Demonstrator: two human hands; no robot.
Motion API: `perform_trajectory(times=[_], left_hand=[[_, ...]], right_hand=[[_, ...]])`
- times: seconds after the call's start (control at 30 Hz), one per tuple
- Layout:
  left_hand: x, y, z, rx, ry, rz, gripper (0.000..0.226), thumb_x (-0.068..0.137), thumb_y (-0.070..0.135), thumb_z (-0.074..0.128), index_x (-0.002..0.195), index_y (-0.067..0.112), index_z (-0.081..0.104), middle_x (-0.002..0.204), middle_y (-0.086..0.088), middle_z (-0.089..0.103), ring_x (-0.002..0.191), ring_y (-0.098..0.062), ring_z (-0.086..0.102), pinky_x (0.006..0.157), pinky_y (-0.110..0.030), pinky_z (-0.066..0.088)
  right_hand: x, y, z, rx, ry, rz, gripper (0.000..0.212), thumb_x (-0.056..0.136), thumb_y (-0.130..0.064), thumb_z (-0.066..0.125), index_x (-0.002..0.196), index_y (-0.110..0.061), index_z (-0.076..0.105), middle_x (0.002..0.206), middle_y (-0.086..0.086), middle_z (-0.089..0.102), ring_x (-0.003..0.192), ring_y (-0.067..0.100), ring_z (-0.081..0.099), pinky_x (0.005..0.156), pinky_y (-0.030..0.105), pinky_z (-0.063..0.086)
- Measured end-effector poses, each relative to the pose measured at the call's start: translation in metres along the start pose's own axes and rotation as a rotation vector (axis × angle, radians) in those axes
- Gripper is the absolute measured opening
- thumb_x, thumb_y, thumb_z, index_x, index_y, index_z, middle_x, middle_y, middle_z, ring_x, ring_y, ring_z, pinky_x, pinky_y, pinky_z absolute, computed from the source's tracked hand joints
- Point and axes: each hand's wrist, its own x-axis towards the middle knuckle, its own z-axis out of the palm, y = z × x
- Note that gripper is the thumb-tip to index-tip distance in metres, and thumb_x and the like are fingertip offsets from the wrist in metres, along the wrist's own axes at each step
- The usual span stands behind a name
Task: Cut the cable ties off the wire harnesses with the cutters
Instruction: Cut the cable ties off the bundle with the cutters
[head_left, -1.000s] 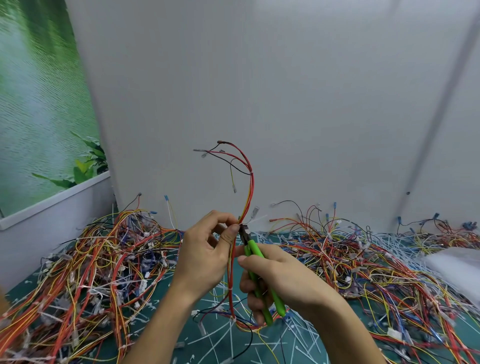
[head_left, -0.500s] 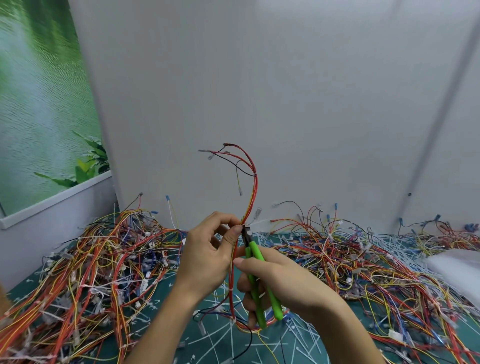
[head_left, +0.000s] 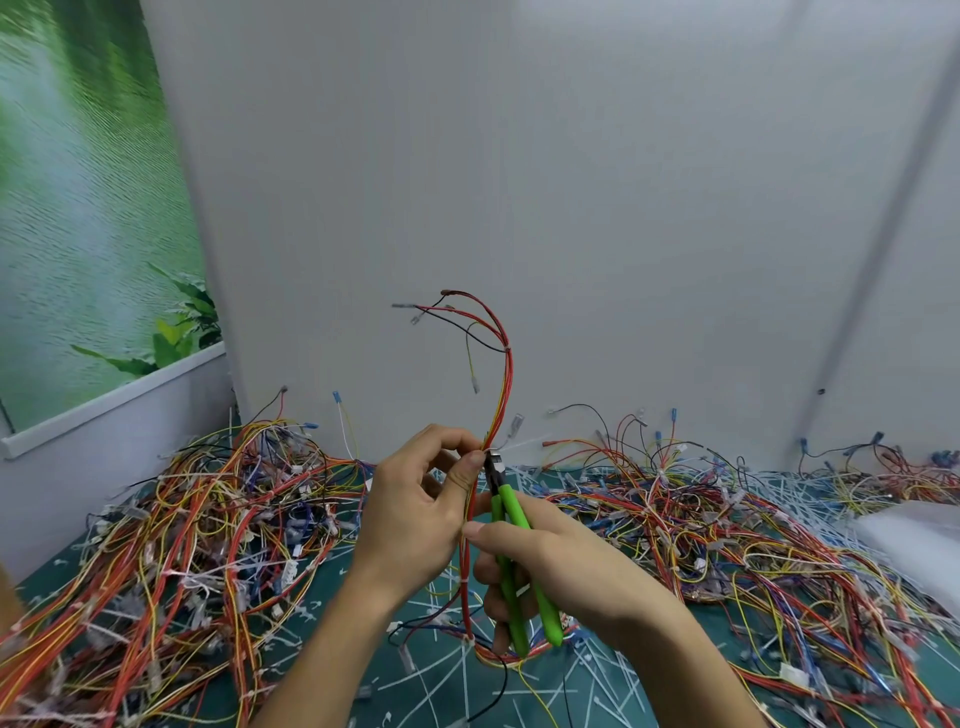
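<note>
Left hand (head_left: 415, 514) pinches the upright red-and-yellow wire harness (head_left: 506, 374); right hand (head_left: 571, 566) clasps green-handled cutters (head_left: 511, 512), nose at its white cable tie (head_left: 519, 444); snipped ties (head_left: 447, 670) at 6 o'clock; tangled heaps (head_left: 182, 519) at 9 and 3 await.

I am counting two bare hands, a left hand (head_left: 415, 514) and a right hand (head_left: 566, 566), one pair of green-handled black-nosed cutters (head_left: 511, 512), and one raised harness of red, yellow and black wires (head_left: 506, 374). Two tangled multicoloured wire heaps, a left heap (head_left: 197, 519) and a right heap (head_left: 727, 525), are lying below; loose white cable ties (head_left: 447, 670) are defying counting.
</note>
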Motion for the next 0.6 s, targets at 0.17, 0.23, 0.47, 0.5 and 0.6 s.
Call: perform_trajectory(times=[0.17,0.23,0.47,0.5,0.6], left_hand=[[0.0012,-0.0011,0.0005,-0.023,0.016,-0.004,0.007,0.091,0.039,0.062,0.093,0.034,0.067,0.085,0.015,0.065,0.081,-0.012,0.065,0.058,-0.015,0.051],[0.0014,-0.0024,0.0000,-0.020,0.020,-0.004,0.007,0.091,0.041,0.062,0.094,0.035,0.066,0.086,0.015,0.067,0.080,-0.014,0.065,0.060,-0.022,0.053],[0.0023,-0.0017,0.0025,-0.157,0.045,-0.098,0.004,0.090,0.038,0.065,0.094,0.039,0.068,0.088,0.011,0.071,0.080,-0.010,0.070,0.063,-0.018,0.056],[0.0028,-0.0021,0.0030,-0.200,0.049,-0.123,0.004,0.090,0.035,0.066,0.092,0.038,0.069,0.089,0.011,0.072,0.083,-0.009,0.070,0.066,-0.015,0.055],[0.0040,-0.0026,0.0044,-0.275,0.057,-0.177,0.015,0.091,0.026,0.069,0.087,0.040,0.072,0.089,0.010,0.074,0.085,-0.008,0.071,0.067,-0.014,0.055]], right_hand=[[0.0003,0.0010,0.0000,-0.025,0.018,-0.034,0.026,0.106,-0.019,0.054,0.122,0.001,0.049,0.063,-0.005,0.052,0.053,0.018,0.052,0.057,0.040,0.055],[0.0000,0.0015,0.0003,-0.026,0.033,-0.045,0.024,0.106,-0.016,0.051,0.120,0.004,0.048,0.062,-0.003,0.052,0.051,0.017,0.050,0.051,0.037,0.054],[0.0029,0.0038,-0.0002,-0.017,0.025,-0.095,0.027,0.102,-0.022,0.059,0.108,0.003,0.050,0.070,0.005,0.051,0.053,0.021,0.050,0.052,0.038,0.054],[0.0031,0.0039,0.0002,-0.033,0.026,-0.102,0.026,0.098,-0.027,0.061,0.104,-0.003,0.052,0.072,0.005,0.051,0.056,0.023,0.052,0.055,0.041,0.054],[0.0049,0.0067,0.0002,-0.149,0.064,-0.116,0.022,0.093,-0.034,0.064,0.100,-0.015,0.055,0.074,0.001,0.054,0.063,0.024,0.058,0.063,0.050,0.058]])
